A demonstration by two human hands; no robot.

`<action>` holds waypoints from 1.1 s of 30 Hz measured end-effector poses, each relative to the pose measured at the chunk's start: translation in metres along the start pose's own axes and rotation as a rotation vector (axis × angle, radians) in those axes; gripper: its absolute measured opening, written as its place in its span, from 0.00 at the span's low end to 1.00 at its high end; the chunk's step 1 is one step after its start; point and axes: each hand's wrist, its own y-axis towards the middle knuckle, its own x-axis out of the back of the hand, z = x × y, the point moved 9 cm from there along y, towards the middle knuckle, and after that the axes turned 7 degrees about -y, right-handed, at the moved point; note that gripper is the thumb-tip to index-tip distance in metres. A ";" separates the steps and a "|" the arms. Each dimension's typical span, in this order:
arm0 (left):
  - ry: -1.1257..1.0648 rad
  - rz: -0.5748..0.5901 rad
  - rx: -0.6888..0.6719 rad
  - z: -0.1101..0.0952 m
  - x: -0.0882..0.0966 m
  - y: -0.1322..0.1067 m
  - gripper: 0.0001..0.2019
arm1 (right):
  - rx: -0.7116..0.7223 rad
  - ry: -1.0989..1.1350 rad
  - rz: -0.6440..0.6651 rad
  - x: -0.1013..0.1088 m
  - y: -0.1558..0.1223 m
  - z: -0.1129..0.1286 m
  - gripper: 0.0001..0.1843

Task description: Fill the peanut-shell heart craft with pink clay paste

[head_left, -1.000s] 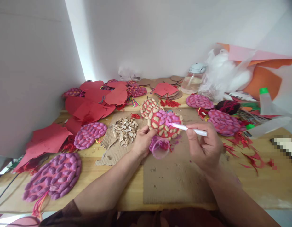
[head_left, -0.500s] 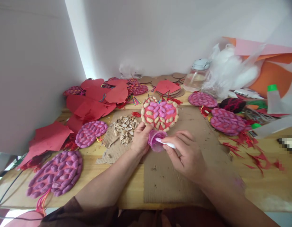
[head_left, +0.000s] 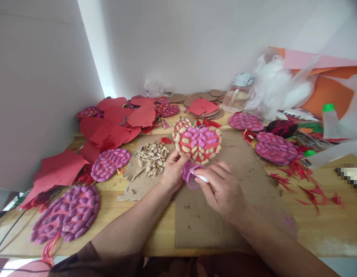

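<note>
My left hand [head_left: 175,173] is closed on the lower edge of a red heart-shaped plaque [head_left: 205,156] with peanut shells stuck on it. Shells at its upper middle are painted pink; those round the rim are plain tan. Against the same hand sits a small clear plastic cup [head_left: 192,184] with pink paint inside, tilted to the right. My right hand [head_left: 224,186] pinches a white-handled paintbrush [head_left: 201,178], whose tip is inside the cup. Just behind the plaque is another shell-covered piece [head_left: 181,126], partly hidden.
Cardboard [head_left: 213,227] lies under my hands, with a heap of loose peanut shells [head_left: 153,158] at left. Finished pink plaques [head_left: 68,215] lie on both sides. Red paper hearts [head_left: 110,129] are piled back left. A jar [head_left: 238,94] and plastic bags [head_left: 270,84] stand back right.
The cup has tipped further toward the right, and the brush has gone deeper into it. The heart plaque has shifted slightly right and turned a little in my left hand.
</note>
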 end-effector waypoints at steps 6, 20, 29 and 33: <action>0.006 -0.003 -0.005 0.002 0.003 0.002 0.19 | 0.005 0.146 -0.017 0.008 0.004 0.002 0.07; 0.078 -0.017 0.018 0.005 0.005 0.003 0.16 | -0.393 0.419 -0.305 0.051 0.000 -0.055 0.08; 0.102 0.020 0.032 0.009 0.002 0.003 0.16 | -0.332 0.205 -0.192 0.044 0.023 -0.060 0.07; 0.058 0.046 0.068 0.014 0.001 0.004 0.17 | -0.204 0.009 -0.176 0.049 0.042 -0.048 0.05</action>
